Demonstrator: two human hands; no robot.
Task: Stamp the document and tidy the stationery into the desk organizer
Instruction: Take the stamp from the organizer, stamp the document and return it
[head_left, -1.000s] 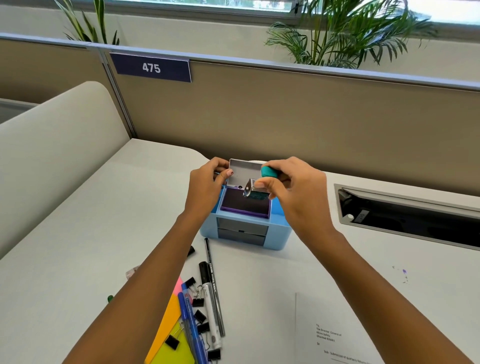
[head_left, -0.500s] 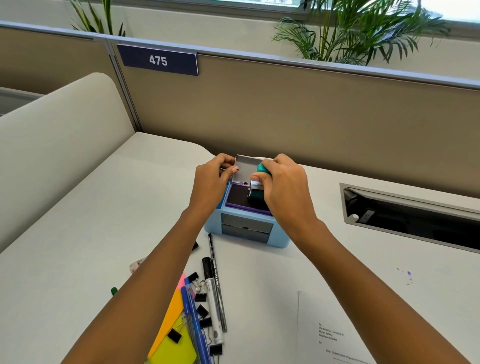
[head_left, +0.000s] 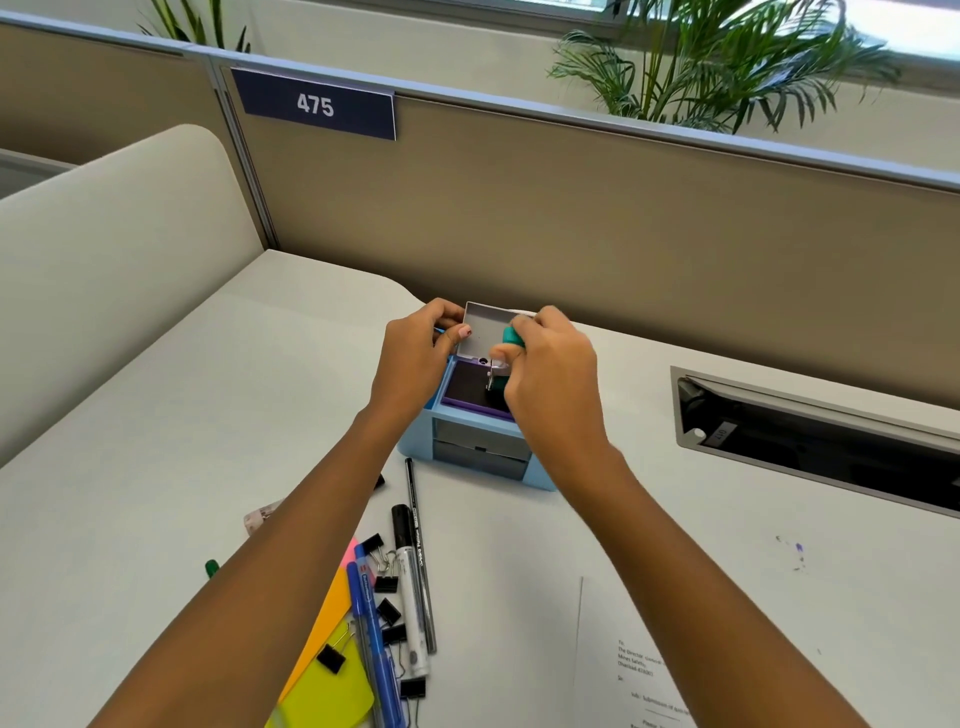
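Note:
A light-blue desk organizer (head_left: 470, 457) stands mid-desk with an open purple ink pad (head_left: 467, 387) on top, its grey lid (head_left: 485, 332) raised. My left hand (head_left: 415, 358) pinches the lid's left edge. My right hand (head_left: 550, 364) grips a teal-handled stamp (head_left: 511, 338) and presses its lower end onto the pad's right side. The printed document (head_left: 628, 665) lies at the lower right. Pens, a white marker (head_left: 410, 592), several black binder clips (head_left: 387, 582) and coloured sticky notes (head_left: 324, 691) lie at the lower left, partly under my left forearm.
A tan partition with a "475" sign (head_left: 317, 106) rises behind the desk, and a cream divider (head_left: 104, 249) closes the left side. A recessed cable tray (head_left: 810, 441) opens at the right. Small purple ink spots (head_left: 797, 551) mark the desk.
My right hand has lowered the stamp from above the pad down onto the ink surface. My left hand stays on the lid.

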